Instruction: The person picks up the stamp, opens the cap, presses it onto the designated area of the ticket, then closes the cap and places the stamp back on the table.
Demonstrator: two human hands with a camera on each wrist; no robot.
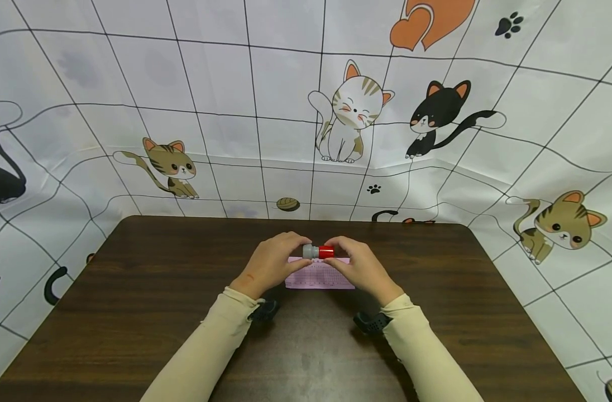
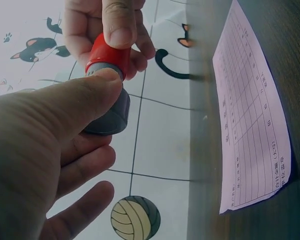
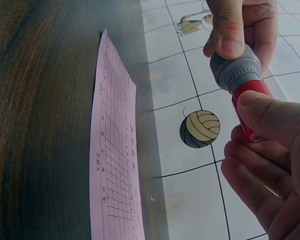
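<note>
A small stamp with a grey rounded body [image 1: 309, 252] and a glossy red cap [image 1: 326, 252] lies level between both hands, above the far part of the table. My left hand [image 1: 271, 261] pinches the grey part between thumb and fingers, its other fingers spread below in the left wrist view. On the red cap, my right hand [image 1: 362, 267] has its thumb on one side and fingers on the other. Cap and body meet at a ridged grey collar [image 3: 246, 80]. Under the hands is a pink printed form [image 1: 318, 277] with a ruled grid, partly covered by them.
The dark wood table [image 1: 135, 312] ends just beyond the hands. Behind it hangs a white sheet [image 1: 220, 139] with black grid lines and cartoon cats. Each wrist wears a dark strap, the left strap [image 1: 264, 310] and the right strap [image 1: 372, 322].
</note>
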